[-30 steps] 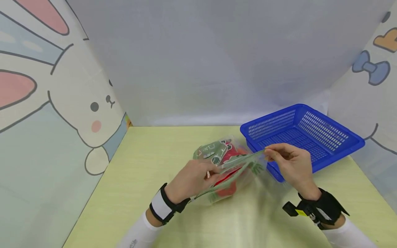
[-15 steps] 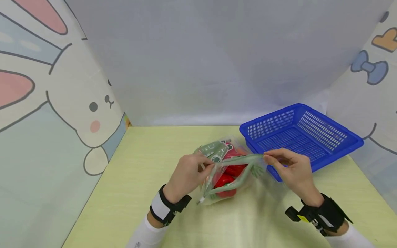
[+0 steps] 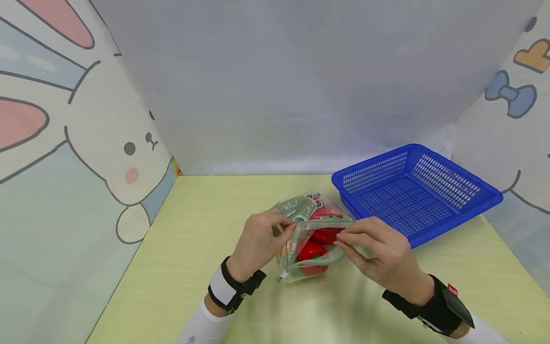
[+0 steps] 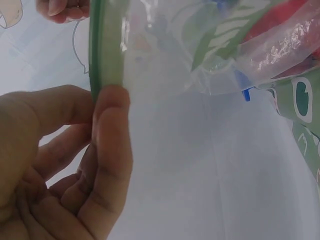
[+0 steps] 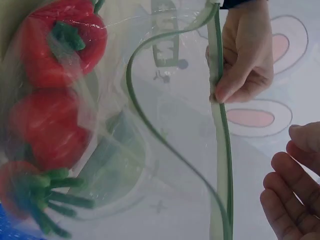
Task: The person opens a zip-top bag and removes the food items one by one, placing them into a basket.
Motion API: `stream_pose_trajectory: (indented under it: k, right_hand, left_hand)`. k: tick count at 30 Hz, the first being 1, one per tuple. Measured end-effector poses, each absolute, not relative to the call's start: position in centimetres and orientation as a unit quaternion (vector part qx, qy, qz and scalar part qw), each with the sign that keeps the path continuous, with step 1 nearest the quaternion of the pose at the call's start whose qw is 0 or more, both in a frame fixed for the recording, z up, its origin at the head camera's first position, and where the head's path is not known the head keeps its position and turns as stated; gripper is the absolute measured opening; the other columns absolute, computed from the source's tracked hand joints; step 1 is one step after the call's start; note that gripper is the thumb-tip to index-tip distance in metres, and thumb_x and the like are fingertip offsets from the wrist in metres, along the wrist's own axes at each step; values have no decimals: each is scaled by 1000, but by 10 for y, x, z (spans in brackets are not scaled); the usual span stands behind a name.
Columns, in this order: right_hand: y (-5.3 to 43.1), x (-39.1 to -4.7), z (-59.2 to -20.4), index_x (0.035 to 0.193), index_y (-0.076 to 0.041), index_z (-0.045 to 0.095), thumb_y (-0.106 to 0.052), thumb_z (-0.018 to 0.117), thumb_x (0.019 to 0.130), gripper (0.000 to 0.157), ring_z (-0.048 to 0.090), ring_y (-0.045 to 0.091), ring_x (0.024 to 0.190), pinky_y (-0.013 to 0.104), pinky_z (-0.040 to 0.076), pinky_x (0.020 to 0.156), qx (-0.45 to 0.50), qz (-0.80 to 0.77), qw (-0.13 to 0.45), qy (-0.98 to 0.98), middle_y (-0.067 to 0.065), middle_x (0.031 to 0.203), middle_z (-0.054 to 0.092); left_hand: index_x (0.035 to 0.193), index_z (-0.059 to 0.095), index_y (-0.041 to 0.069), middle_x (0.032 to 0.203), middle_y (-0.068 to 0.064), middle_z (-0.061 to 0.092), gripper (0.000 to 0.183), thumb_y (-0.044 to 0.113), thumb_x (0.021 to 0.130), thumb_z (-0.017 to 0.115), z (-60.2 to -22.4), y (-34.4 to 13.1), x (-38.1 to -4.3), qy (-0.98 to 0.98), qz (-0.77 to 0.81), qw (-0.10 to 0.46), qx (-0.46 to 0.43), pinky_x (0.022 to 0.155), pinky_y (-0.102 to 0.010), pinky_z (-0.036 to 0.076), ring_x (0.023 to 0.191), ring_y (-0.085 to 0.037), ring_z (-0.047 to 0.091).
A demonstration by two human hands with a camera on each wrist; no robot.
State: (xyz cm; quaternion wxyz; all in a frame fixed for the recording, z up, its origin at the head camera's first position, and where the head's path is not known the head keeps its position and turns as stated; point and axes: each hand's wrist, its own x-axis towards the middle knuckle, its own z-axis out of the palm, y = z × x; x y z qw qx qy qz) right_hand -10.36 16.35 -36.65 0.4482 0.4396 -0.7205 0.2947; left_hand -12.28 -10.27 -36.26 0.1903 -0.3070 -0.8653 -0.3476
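A clear zip bag (image 3: pixel 297 209) with a printed front and green zip edges lies mid-table, its mouth gaping towards me. Inside it show a red bell pepper (image 5: pixel 62 42), a second red pepper (image 5: pixel 50 127) and a reddish vegetable with green stalks (image 5: pixel 55 192). My left hand (image 3: pixel 263 243) pinches the far lip of the mouth between thumb and fingers, which the left wrist view shows close up on the green zip strip (image 4: pixel 107 45). My right hand (image 3: pixel 384 255) hovers at the right side of the mouth, fingers loosely bent and apart from the strip in the right wrist view.
A blue perforated basket (image 3: pixel 412 191) stands behind and right of the bag, close to it. The pale yellow table (image 3: pixel 180 267) runs back to a grey backdrop (image 3: pixel 292 86). Cartoon-printed panels (image 3: pixel 86 215) flank both sides.
The bag's mouth has spread from nearly flat to gaping, showing the red peppers. My left hand shifted its grip along the lip. My right hand released the right corner and moved left.
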Motion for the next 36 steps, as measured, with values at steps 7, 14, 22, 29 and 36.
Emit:
stream_pose_trajectory:
  k: [7, 14, 22, 29, 36]
  right_hand:
    - [142, -107, -362, 100, -10, 80, -26, 80, 95, 16, 71, 12, 79, 27, 62, 71, 450, 144, 276, -837, 0, 92, 74]
    - [125, -122, -368, 97, -11, 76, -19, 89, 85, 19, 67, 13, 75, 27, 61, 69, 386, 48, 99, -916, 0, 90, 73]
    - [115, -125, -397, 108, -8, 75, -27, 94, 79, 39, 71, 19, 84, 35, 65, 78, 380, 23, 47, -924, 5, 97, 73]
    - [106, -120, -418, 119, -11, 70, -37, 88, 85, 46, 71, 26, 96, 40, 65, 81, 396, -12, 73, -915, 9, 113, 71]
    - [98, -114, -435, 121, -12, 70, -43, 83, 88, 47, 69, 30, 100, 38, 65, 68, 382, -51, 116, -915, 12, 123, 69]
  left_hand:
    - [92, 83, 3, 78, -6, 74, 4, 3, 90, 80, -361, -103, -122, -863, -355, 195, -303, 60, -11, 52, 60, -13, 66]
    - [93, 83, 4, 81, -6, 76, 5, 1, 89, 80, -360, -103, -121, -859, -364, 195, -304, 60, -10, 52, 61, -11, 66]
    - [92, 83, 3, 83, -7, 77, 5, 1, 89, 80, -360, -102, -120, -861, -363, 189, -302, 61, -10, 53, 63, -13, 67]
    - [92, 82, 1, 84, -8, 77, 4, 0, 89, 79, -360, -101, -120, -864, -354, 183, -308, 61, -9, 52, 64, -13, 68]
    - [91, 82, 1, 82, -7, 77, 4, 3, 91, 79, -360, -101, -118, -866, -348, 182, -309, 63, -11, 55, 63, -12, 69]
